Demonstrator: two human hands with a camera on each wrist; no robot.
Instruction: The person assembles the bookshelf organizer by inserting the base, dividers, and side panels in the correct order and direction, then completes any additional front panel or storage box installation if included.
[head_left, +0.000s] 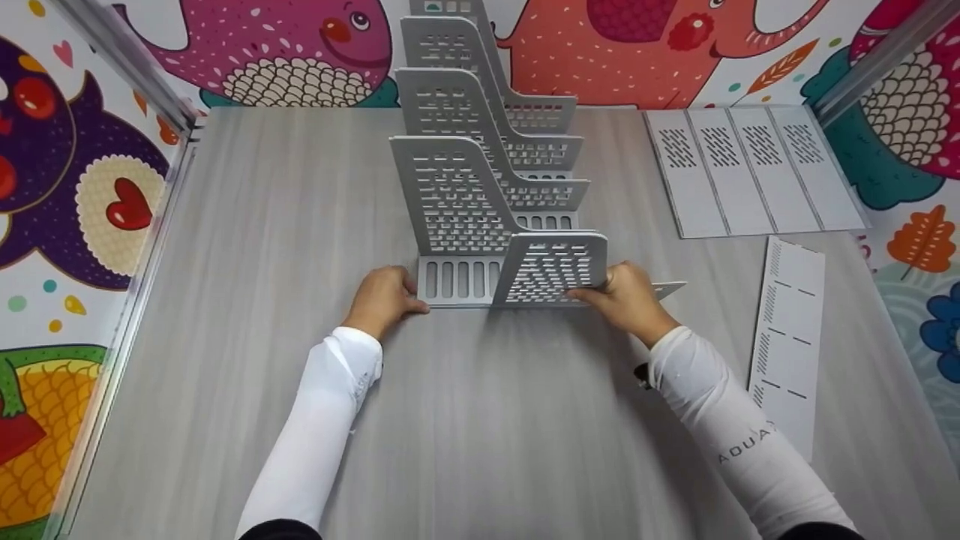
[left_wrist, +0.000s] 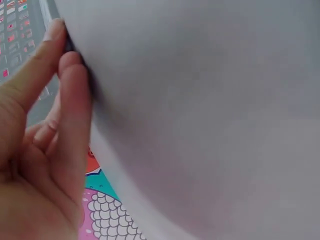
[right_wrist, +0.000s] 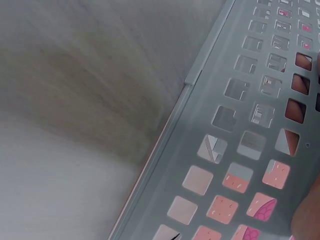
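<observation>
A grey perforated file rack (head_left: 457,199) with several upright dividers stands in the middle of the table. My left hand (head_left: 381,301) pinches the rack's front left base corner; in the left wrist view its thumb and finger (left_wrist: 75,95) meet at the edge of a pale surface. The right hand (head_left: 626,300) grips the low front panel (head_left: 555,268) at its right edge, thumb in front and fingers behind. In the right wrist view, fingertips show through the square holes of the perforated panel (right_wrist: 240,135).
A flat grey panel (head_left: 761,184) with slotted sections lies at the back right. Nearer, a narrow slotted panel (head_left: 799,322) lies beside the right forearm. A small grey strip (head_left: 673,288) sticks out behind the right hand. Cartoon-printed walls (head_left: 300,37) surround the table (head_left: 472,435).
</observation>
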